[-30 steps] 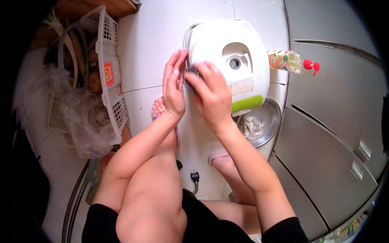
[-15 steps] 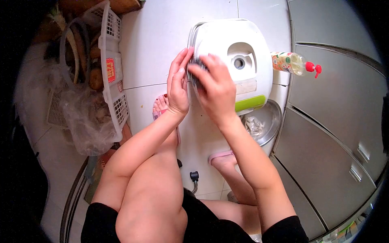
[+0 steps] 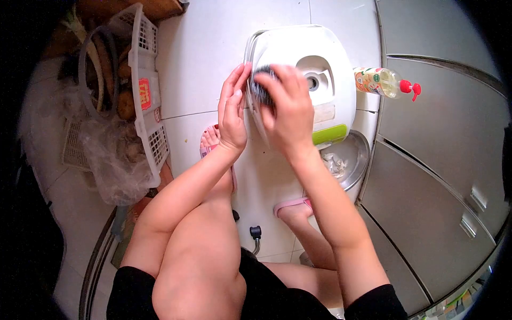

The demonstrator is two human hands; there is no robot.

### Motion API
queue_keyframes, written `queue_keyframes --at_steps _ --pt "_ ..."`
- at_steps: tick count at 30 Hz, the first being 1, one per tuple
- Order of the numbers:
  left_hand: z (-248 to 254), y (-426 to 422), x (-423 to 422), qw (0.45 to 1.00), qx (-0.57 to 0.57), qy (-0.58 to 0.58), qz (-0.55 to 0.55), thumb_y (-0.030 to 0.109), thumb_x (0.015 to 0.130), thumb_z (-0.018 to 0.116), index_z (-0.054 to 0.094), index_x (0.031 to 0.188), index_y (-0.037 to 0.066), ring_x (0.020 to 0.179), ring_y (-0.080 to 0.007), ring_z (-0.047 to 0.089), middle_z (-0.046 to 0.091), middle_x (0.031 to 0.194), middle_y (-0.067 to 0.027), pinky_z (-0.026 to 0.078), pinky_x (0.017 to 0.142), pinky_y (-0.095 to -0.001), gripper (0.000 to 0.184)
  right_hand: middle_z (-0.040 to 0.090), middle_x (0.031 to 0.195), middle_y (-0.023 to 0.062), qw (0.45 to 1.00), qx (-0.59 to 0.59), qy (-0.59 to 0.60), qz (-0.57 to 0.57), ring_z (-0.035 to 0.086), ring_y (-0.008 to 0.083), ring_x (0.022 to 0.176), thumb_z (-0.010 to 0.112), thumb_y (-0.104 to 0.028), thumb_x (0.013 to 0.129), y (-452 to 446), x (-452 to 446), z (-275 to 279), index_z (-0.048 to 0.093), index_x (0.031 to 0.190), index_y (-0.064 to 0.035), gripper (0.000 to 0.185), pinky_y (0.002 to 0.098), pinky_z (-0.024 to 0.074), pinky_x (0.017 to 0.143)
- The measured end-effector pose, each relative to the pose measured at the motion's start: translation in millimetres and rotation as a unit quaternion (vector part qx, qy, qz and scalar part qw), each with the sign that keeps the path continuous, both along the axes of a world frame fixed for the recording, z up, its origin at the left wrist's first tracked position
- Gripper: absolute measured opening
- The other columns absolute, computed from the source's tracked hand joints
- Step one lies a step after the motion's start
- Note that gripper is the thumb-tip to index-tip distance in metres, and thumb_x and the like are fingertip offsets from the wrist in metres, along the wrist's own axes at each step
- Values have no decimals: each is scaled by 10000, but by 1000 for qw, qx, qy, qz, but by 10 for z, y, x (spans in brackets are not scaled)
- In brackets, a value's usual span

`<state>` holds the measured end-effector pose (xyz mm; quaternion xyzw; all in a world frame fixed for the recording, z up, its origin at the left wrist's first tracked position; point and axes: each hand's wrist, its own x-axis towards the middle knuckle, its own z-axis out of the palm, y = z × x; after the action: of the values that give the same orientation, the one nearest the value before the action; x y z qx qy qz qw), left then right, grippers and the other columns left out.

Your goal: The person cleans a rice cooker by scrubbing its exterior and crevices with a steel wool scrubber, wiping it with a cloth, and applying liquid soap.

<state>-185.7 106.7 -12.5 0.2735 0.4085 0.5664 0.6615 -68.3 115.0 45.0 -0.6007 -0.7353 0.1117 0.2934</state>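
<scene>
A white rice cooker point(image 3: 288, 42) with a green panel lies on the tiled floor in front of me, its round recessed vent facing up. My left hand point(image 3: 233, 114) lies along its left edge, fingers stretched upward and fingertips touching the rim. My right hand point(image 3: 290, 109) is closed round a dark, shiny steel wool scrubber point(image 3: 262, 90), pressed to the cooker's left side. Motion blurs the right fingers a little, and they cover part of the scrubber.
A dish soap bottle point(image 3: 378, 81) with a red pump lies by the grey cabinets point(image 3: 426, 176). A metal bowl point(image 3: 364, 160) holds a crumpled whitish thing. At left stands a white plastic basket point(image 3: 140, 101) with vegetables and plastic bags. A black caster point(image 3: 256, 232) shows below.
My right hand has shifted slightly along the cooker's left side, and more of the scrubber shows. The cooker has moved slightly left. My left hand stays nearly in place.
</scene>
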Motion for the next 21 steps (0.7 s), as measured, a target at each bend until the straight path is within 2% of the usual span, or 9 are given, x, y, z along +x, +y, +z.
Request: queue_keyframes --at_steps 5,6,9,11,13,15,17,19,21 --pt "-58 20 6 994 66 87 -23 119 961 396 269 1525 -66 1490 -273 299 355 1577 -206 195 1235 -375 607 586 1322 123 998 -52 9 32 509 385 1280 700 35 673 -689 78 -51 691 1166 -125 518 481 430 1078" --pt "-54 27 24 991 75 104 -28 120 955 408 261 1529 -66 1496 -276 285 336 1585 -207 188 1237 -378 621 581 1342 101 998 -55 0 29 513 359 1279 711 -7 691 -743 103 -28 681 1146 -120 470 474 436 1090" --pt "-74 34 25 961 140 230 -64 138 929 444 232 1553 -46 1515 -311 239 263 1618 -216 142 1244 -442 684 580 1344 110 989 -119 89 22 521 366 1271 715 1 687 -815 231 105 681 1161 -121 491 469 439 1088" --pt "-23 -2 48 908 218 347 -82 137 921 445 225 1561 -32 1515 -338 236 266 1616 -224 123 1243 -477 697 620 1292 117 955 -190 227 -18 584 331 1212 715 -11 798 -795 396 290 674 1208 -110 424 408 455 1068" --pt "124 -21 93 884 258 379 -92 69 880 473 257 1549 -22 1513 -367 232 272 1611 -233 119 1241 -493 709 648 1236 110 845 -309 428 -89 627 273 1152 692 -108 910 -817 665 476 626 1260 -64 358 373 469 1045" --pt "220 -21 214 876 289 373 -97 7 860 476 274 1539 -27 1521 -347 220 262 1616 -236 141 1246 -458 709 627 1260 162 680 -367 619 -141 626 276 1160 569 -279 1003 -871 997 527 508 1341 23 457 387 481 1035" --pt "342 -34 342 872 316 359 -106 -46 817 495 353 1494 -18 1487 -364 284 325 1579 -232 181 1235 -466 692 610 1284 209 620 -398 661 -140 626 324 1175 459 -370 1053 -949 1334 593 475 1368 32 511 483 506 1028" --pt "439 -78 506 867 335 346 -124 -37 789 504 423 1451 -6 1445 -384 353 400 1534 -226 220 1218 -486 667 593 1318 234 519 -395 731 -200 626 351 1173 399 -413 1067 -1117 1575 652 470 1390 31 553 499 508 1032" --pt "505 -176 686 864 349 331 -149 -68 769 503 486 1395 3 1406 -369 402 457 1486 -214 269 1193 -470 631 587 1330 242 487 -381 755 -217 629 362 1167 373 -438 1069 -1335 1788 619 470 1399 29 580 501 510 1028"
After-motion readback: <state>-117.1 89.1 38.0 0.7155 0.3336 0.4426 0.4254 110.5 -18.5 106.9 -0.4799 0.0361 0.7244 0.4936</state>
